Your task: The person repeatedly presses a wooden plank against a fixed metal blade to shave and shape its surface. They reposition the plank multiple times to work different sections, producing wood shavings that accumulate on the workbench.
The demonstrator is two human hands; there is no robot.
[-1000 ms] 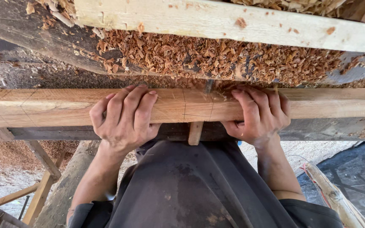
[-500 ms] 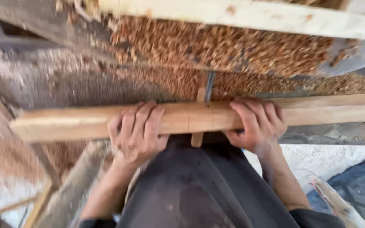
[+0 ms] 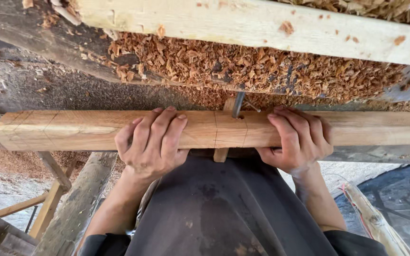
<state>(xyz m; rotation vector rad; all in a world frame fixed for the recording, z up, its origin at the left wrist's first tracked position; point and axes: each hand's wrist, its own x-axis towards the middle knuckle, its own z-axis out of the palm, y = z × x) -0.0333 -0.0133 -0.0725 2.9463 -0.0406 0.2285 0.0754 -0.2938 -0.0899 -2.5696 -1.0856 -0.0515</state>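
Step in hand: positioning/steadying a squared timber beam [image 3: 72, 129] across the person's lap. Both hands clamp it from above. Left hand [image 3: 152, 142] wraps over the top face w/ fingers curled down the far edge, thumb under the near side. Right hand [image 3: 296, 140] has the same grip, further along. Both closed tight on the beam, nothing else held.

Beam lies roughly level, left-right across the view, in front of a dark apron [image 3: 224, 208]. Pencil layout lines [image 3: 216, 128] cross the top face between the hands. A metal rod [image 3: 237, 105] stands at the beam's far edge by a small hole; a narrow wood piece [image 3: 221, 154] pokes out below. Can't tell if the rod goes through.

Behind: a heap of wood shavings [image 3: 243, 66] on a rough dark log [image 3: 48, 52], pale plank [image 3: 243, 23] above it.

My read: next move needs the marked zone kept near the rod, beam not twisting, even pressure from both hands.
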